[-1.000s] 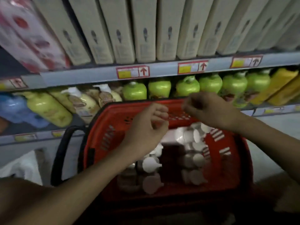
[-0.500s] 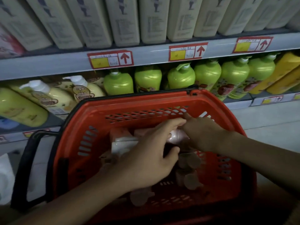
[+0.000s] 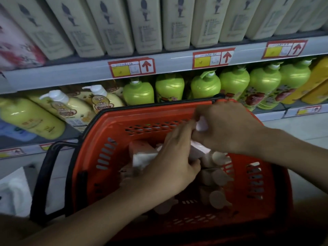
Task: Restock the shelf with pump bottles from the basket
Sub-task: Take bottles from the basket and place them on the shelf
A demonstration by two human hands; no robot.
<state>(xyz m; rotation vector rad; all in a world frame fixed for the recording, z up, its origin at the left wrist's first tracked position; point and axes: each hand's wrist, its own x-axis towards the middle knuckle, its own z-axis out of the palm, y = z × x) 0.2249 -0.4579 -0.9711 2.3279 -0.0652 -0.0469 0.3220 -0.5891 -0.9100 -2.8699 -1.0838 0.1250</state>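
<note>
Hands meet over the red basket (image 3: 110,139): the right hand (image 3: 229,128) curls around a pale pump bottle (image 3: 201,124), mostly hidden by its fingers and blurred. The left hand (image 3: 174,162) reaches in beside it; whether it grips anything, I cannot tell. More bottles (image 3: 218,178) stand dimly in the basket, only their caps clear. Behind, the shelf (image 3: 71,73) carries green bottles (image 3: 205,86).

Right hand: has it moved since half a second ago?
Yes. The right hand has risen toward the basket's far rim, pulling a pale bottle up from the bottles in the basket; earlier it sat lower, near the far wall's vent holes.
</note>
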